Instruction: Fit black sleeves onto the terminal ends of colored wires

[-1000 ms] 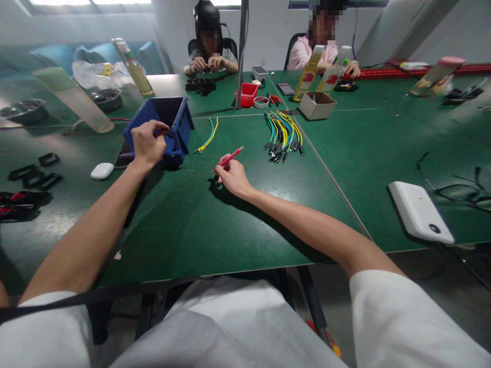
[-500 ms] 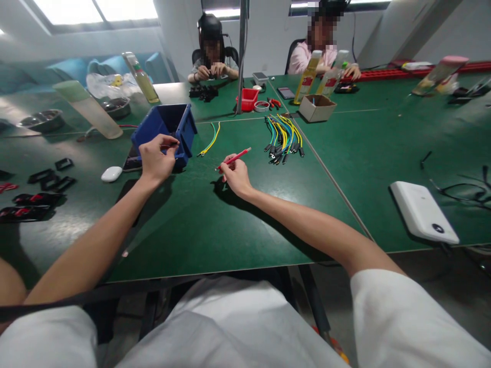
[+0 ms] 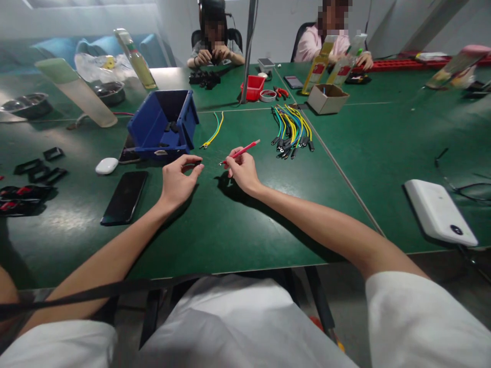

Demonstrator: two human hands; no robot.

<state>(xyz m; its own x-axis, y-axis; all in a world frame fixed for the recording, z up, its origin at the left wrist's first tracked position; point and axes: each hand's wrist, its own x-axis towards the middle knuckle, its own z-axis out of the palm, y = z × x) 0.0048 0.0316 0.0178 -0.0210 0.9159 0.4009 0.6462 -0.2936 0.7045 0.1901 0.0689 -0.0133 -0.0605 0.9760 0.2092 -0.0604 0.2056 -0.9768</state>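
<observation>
My right hand [image 3: 244, 171] is closed on a thin, straight red stick-like piece [image 3: 247, 148] with a pale upper end and a small metallic tip pointing left. To its left, my left hand [image 3: 181, 178] pinches a small black piece [image 3: 198, 163] between thumb and forefinger, slightly above the table. The two hands are a short gap apart. Behind my left hand stands a blue bin [image 3: 153, 120], with a few small black pieces [image 3: 172, 126] inside. Beyond the hands lie a green and a yellow wire [image 3: 214, 134] and a bunch of yellow, green and blue wires [image 3: 293, 128] with black ends.
A black phone [image 3: 125, 198] and a white case [image 3: 107, 166] lie left, beside several black frames [image 3: 40, 169]. A white power bank [image 3: 439, 212] is at the right. A carton [image 3: 328, 99], a red tray [image 3: 253, 88] and a metal pole [image 3: 247, 51] stand behind. Two people sit opposite.
My left hand has come out of the blue bin and moved right and nearer to me, holding the small black piece. My right hand keeps the red piece in nearly the same pose.
</observation>
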